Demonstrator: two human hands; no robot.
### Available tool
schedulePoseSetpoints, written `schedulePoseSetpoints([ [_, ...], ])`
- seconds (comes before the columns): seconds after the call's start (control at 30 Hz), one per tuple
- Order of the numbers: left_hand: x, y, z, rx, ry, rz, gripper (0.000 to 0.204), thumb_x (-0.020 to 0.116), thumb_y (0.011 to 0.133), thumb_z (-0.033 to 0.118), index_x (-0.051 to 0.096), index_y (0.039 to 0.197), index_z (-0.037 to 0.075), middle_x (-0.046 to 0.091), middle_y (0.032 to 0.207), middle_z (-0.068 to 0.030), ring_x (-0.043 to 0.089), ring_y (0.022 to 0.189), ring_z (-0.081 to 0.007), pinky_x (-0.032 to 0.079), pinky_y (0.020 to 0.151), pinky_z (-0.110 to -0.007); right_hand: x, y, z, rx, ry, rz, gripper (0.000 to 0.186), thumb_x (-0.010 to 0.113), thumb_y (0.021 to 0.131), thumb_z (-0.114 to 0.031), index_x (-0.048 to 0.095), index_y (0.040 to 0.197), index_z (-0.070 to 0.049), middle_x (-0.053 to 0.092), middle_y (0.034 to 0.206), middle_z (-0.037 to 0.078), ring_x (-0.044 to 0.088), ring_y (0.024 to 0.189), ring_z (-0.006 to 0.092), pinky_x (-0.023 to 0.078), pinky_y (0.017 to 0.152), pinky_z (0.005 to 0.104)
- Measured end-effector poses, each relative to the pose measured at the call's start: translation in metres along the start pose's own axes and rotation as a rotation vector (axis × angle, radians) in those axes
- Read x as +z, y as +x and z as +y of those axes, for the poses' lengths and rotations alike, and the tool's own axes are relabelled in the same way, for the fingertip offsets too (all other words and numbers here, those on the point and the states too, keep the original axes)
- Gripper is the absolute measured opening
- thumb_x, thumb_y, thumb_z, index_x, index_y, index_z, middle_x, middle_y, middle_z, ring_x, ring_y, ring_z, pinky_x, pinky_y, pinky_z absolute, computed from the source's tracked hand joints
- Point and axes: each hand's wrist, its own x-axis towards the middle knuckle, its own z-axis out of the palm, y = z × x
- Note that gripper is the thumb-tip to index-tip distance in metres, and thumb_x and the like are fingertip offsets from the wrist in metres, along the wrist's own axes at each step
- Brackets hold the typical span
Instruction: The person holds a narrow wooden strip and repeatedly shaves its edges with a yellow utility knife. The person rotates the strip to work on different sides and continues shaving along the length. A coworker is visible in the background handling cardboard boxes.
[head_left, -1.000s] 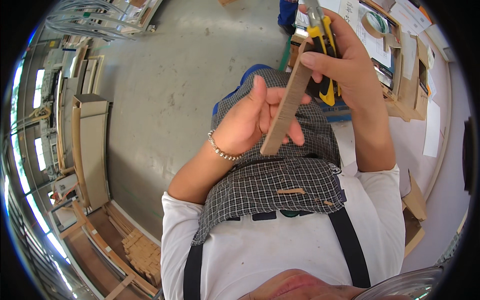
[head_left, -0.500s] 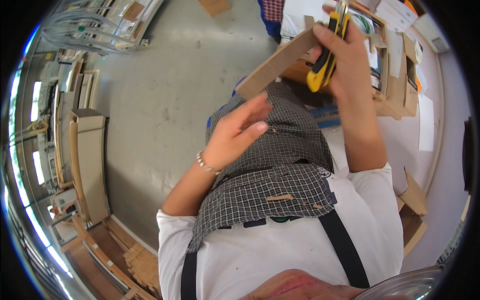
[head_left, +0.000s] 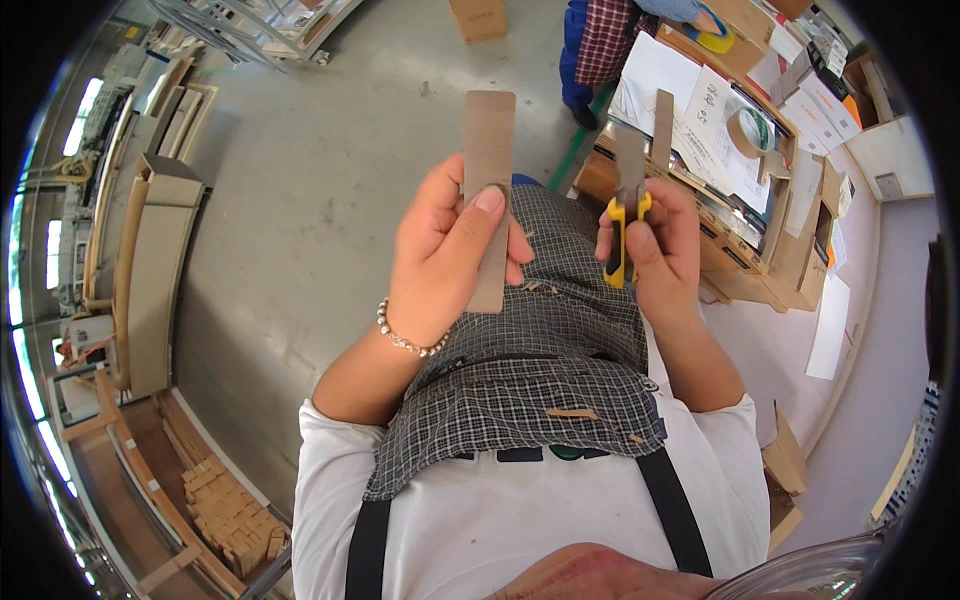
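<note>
My left hand (head_left: pixel 435 250) is closed on a flat grey-brown strip (head_left: pixel 489 135) with rounded corners, held upright with the thumb across its face. My right hand (head_left: pixel 665 255) grips a yellow-and-black utility knife (head_left: pixel 617 245), its metal end pointing up, a short gap to the right of the strip. Both hands are raised over my checked apron (head_left: pixel 520 390), which has small light-brown scraps on it.
At upper right a work surface holds papers (head_left: pixel 700 120), a tape roll (head_left: pixel 748 130) and boxes; a co-worker (head_left: pixel 595 55) stands beside it. A carton (head_left: pixel 478 20) is on the floor. Racks, long boards (head_left: pixel 150 280) and a bin of wood pieces (head_left: pixel 225 510) line the left.
The strip has passed from my right hand to my left and turned upright. My right hand has lowered with the knife. More of the co-worker shows.
</note>
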Motion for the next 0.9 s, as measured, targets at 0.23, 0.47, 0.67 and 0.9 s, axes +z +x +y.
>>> schedulePoseSetpoints([
  [0.23,0.007,-0.016,0.010,-0.101,-0.041,-0.104,0.036,0.037,0.099,0.014,0.046,0.129,-0.003,0.064,0.073,-0.0106,0.058,0.057,-0.0118,0.047,0.054,-0.024,0.009,0.013,-0.024,-0.436,-0.633,-0.221,0.038,0.068,0.083,-0.004,0.055,0.118,-0.002,0.064,0.097,0.016,0.064,0.085,0.0287,0.051,0.074,0.0354],
  [0.47,0.003,-0.024,0.007,-0.017,0.203,-0.100,0.036,0.043,0.097,0.010,0.051,0.130,-0.002,0.064,0.072,-0.0059,0.060,0.058,-0.0100,0.048,0.052,-0.023,-0.004,0.022,-0.031,-0.044,-0.353,0.196,0.033,0.066,0.087,-0.006,0.056,0.118,0.001,0.064,0.108,0.015,0.064,0.091,0.0229,0.050,0.081,0.0304],
  [0.67,0.001,-0.018,-0.009,0.407,0.895,0.043,0.039,0.058,0.085,0.008,0.061,0.124,0.006,0.061,0.065,-0.0036,0.057,0.049,-0.0159,0.043,0.047,-0.027,0.017,0.010,-0.044,-0.536,-0.940,-0.081,0.038,0.070,0.080,-0.006,0.059,0.117,-0.006,0.065,0.090,0.012,0.064,0.076,0.0269,0.051,0.064,0.0327],
  [0.9,0.001,-0.010,-0.005,0.734,1.337,0.135,0.043,0.063,0.077,0.007,0.066,0.120,0.011,0.051,0.056,-0.0029,0.047,0.043,-0.0186,0.038,0.043,-0.030,0.004,0.016,-0.053,-0.428,-1.094,0.130,0.035,0.067,0.083,-0.007,0.059,0.117,-0.007,0.065,0.095,0.012,0.065,0.080,0.0308,0.052,0.067,0.0355],
])
